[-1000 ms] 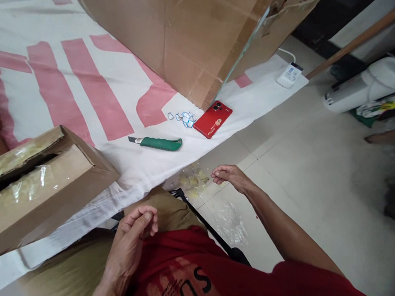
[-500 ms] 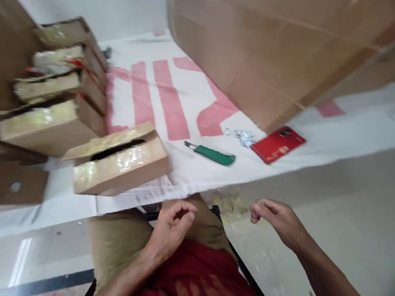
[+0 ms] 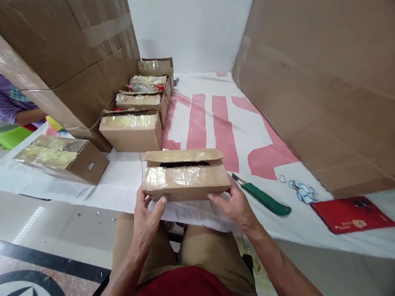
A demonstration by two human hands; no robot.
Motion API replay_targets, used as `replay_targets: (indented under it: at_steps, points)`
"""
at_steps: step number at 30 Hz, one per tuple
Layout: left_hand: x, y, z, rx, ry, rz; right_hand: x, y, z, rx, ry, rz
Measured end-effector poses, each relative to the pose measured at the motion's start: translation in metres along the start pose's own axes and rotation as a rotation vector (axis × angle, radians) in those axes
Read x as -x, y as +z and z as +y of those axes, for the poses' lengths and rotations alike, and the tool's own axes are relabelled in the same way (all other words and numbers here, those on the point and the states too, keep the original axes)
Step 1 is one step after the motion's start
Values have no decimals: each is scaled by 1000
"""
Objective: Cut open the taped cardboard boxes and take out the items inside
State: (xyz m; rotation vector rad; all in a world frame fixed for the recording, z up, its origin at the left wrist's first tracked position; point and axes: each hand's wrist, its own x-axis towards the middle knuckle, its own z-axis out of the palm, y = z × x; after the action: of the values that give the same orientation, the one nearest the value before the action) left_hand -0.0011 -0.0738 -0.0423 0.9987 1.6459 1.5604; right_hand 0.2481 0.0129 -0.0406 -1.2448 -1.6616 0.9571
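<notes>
The person is reaching both forearms forward from the lap, and both hands are gripping a small brown cardboard box with shiny clear tape on its top flaps. The left hand is clasping the box's near left corner, thumb lying along the front edge and fingers curling underneath. The right hand is clasping the near right corner, thumb pressing against the side. The box is sitting at the near edge of a white cloth with broad pink stripes, its top flaps slightly parted along a dark slit.

Just right of the right hand, a green-handled utility knife is lying on the cloth, with a red smartphone farther right. A row of similar taped cardboard boxes is standing behind.
</notes>
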Motion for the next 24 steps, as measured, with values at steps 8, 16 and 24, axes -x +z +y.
replay_targets:
  at_steps: [8,16,24]
  points:
    - [10,-8,-4,153,-23,61,48,16,-7,174,-53,131]
    - [17,-41,-6,203,17,199,43,48,-23,236,-210,108]
    - [-8,-50,15,133,-81,268,38,50,-14,178,-126,6]
